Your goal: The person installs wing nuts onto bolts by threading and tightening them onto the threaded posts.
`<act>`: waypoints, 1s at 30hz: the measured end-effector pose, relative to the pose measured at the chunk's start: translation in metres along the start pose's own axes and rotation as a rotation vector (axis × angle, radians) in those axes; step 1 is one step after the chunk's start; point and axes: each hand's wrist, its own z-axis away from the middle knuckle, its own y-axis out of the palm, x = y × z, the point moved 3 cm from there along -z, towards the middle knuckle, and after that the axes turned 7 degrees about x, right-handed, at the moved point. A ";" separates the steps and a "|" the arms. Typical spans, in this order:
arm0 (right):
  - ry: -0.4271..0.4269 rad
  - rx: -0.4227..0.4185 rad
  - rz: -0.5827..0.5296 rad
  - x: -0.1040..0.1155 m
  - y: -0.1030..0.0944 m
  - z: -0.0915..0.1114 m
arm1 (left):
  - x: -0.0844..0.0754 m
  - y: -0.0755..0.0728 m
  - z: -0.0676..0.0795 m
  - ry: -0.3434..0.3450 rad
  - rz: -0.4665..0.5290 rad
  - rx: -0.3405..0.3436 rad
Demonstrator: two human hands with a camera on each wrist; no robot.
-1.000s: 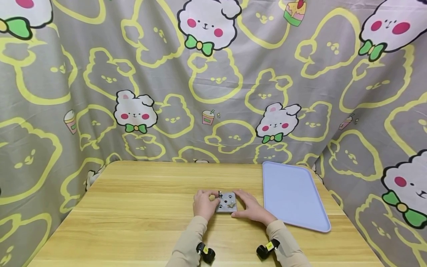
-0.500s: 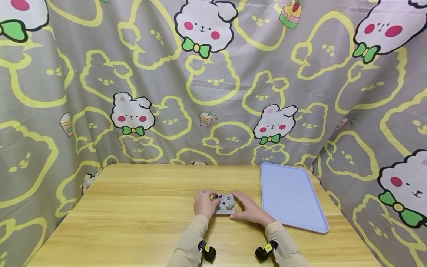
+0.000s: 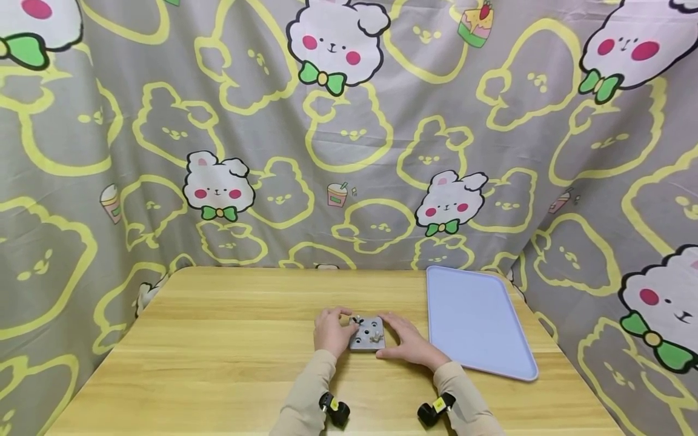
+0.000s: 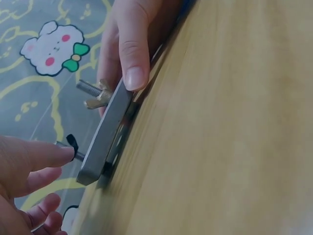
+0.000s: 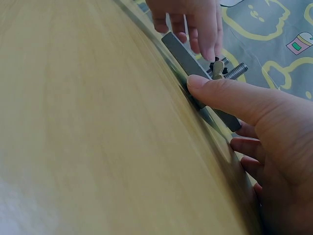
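A small grey metal plate (image 3: 372, 346) with several holes lies on the table, two threaded bolts standing up from it. A brass wing nut (image 4: 100, 99) sits on the right bolt (image 5: 237, 72); a black wing nut (image 3: 358, 321) is on the far left one. My left hand (image 3: 329, 334) is at the plate's left side. In the left wrist view its outstretched digit touches the black wing nut, the other fingers spread loosely. With thumb on the near edge and fingers round the far side, my right hand (image 3: 410, 344) holds the plate from the right.
A pale blue tray (image 3: 480, 327) lies on the right part of the wooden table (image 3: 218, 363), close beside my right forearm. A grey patterned curtain (image 3: 283, 139) hangs behind the table and along both sides. Each wrist carries a black camera (image 3: 433, 412).
My left index finger has lifted away from the thumb, loosening the pinch at the black wing nut, which shows more plainly now. The right hand keeps its hold on the plate.
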 end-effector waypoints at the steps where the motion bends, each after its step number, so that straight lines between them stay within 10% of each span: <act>1: 0.002 -0.002 -0.001 0.000 0.000 0.000 | 0.000 -0.001 0.001 0.004 0.000 -0.007; 15: -0.010 -0.009 -0.002 -0.002 0.000 -0.001 | -0.002 -0.002 0.006 -0.068 0.035 0.099; 30: -0.005 -0.001 -0.003 0.000 0.000 0.000 | -0.004 0.008 -0.003 -0.064 0.016 0.070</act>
